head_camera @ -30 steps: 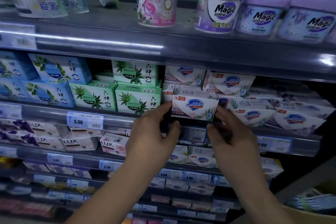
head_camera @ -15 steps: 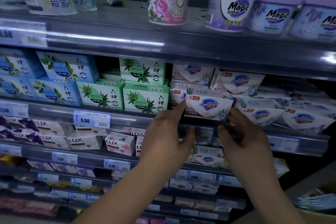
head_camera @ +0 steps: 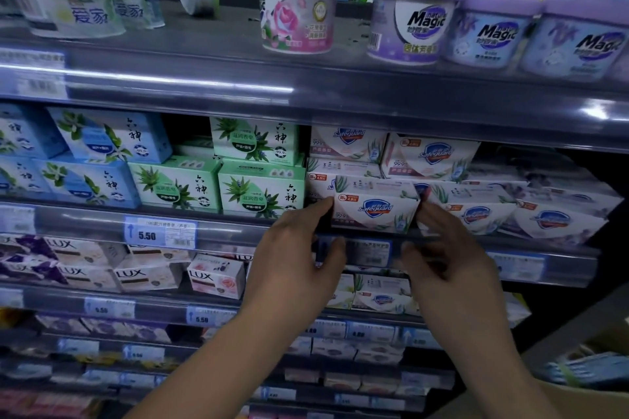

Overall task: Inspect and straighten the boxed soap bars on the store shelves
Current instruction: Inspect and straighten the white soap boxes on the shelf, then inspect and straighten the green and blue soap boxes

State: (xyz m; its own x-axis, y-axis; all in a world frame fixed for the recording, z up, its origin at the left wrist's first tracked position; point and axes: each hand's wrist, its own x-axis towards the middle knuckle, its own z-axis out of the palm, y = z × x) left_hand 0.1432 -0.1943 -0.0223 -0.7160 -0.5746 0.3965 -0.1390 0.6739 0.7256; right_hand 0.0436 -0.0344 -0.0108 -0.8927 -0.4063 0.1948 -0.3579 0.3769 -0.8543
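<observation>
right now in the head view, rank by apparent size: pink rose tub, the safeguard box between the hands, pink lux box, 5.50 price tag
1. pink rose tub
2. front Safeguard box, as wide but shorter
3. pink Lux box and 5.50 price tag: too alike to rank; tag wider, box taller

Front Safeguard box (head_camera: 374, 207) between left hand (head_camera: 292, 269) at 9 o'clock and right hand (head_camera: 449, 265) at 3; Magic tubs (head_camera: 408, 24) at 12, Lux boxes (head_camera: 218, 275) at 7.
</observation>
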